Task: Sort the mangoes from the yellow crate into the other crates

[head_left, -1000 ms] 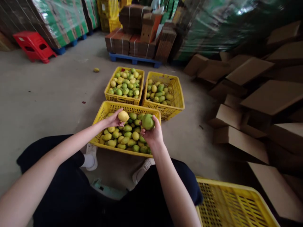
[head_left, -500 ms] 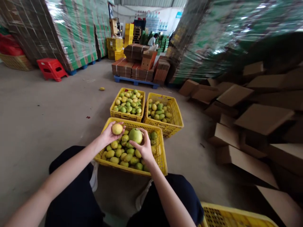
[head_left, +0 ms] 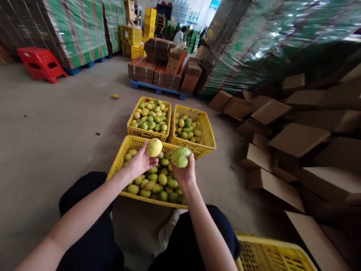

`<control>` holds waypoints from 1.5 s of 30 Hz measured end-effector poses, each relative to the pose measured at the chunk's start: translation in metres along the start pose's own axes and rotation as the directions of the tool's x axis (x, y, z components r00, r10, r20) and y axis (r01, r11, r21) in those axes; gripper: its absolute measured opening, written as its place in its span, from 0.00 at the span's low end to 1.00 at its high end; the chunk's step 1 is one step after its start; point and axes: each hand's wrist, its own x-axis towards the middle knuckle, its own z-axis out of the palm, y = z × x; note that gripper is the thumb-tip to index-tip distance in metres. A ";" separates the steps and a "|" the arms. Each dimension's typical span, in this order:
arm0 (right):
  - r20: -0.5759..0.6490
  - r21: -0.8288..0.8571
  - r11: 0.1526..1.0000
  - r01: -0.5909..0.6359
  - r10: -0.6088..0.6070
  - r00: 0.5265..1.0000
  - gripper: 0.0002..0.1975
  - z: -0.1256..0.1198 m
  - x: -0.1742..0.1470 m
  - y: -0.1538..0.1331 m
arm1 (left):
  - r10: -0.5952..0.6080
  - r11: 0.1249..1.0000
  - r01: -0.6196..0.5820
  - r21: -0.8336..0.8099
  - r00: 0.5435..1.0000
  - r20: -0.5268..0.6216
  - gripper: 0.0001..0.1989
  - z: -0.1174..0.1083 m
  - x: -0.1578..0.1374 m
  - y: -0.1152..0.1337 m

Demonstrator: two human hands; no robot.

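Note:
My left hand (head_left: 143,160) has its fingers wrapped round a smooth yellow fruit (head_left: 154,147), rounded and lemon-like. Beside it my right hand (head_left: 184,173) grips a larger green fruit (head_left: 180,157) with a lumpy skin, thumb on its right side. Both hands are raised over the near yellow crate (head_left: 114,171), a slotted plastic one that stands between my legs. Inside lie many yellow and green oval fruits (head_left: 163,179), partly hidden by my hands and forearms. The fruit's exact kind is unclear.
Behind stand two more yellow crates of fruit, the left one (head_left: 134,131) fuller than the right one (head_left: 207,128). One yellow fruit (head_left: 114,96) lies on the floor. Cardboard boxes (head_left: 299,139) spread at right; a yellow crate (head_left: 270,252) is by my right leg. A red stool (head_left: 42,64) stands left.
Both hands have moved right with their fruits. The green fruit has been turned and tilted in my right hand. The view has tipped slightly downward.

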 end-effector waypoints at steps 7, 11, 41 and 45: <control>0.064 0.082 0.988 -0.127 0.122 0.990 0.22 0.007 -0.006 0.000 | 0.012 0.997 -0.011 -0.072 1.000 0.022 0.22 0.003 -0.002 -0.005; 0.059 0.105 0.981 -0.165 0.159 0.985 0.20 0.013 -0.011 -0.002 | 0.028 0.996 -0.027 -0.087 1.000 0.011 0.17 0.001 -0.003 -0.006; 0.323 -0.556 0.587 0.589 -0.500 0.804 0.24 0.006 -0.005 0.005 | 0.422 0.808 -0.410 0.423 0.904 0.070 0.32 -0.008 0.003 -0.010; 0.392 -0.592 0.425 0.685 -0.590 0.706 0.27 0.001 -0.005 0.003 | 0.551 0.600 -0.559 0.572 0.807 0.212 0.31 -0.013 -0.002 -0.007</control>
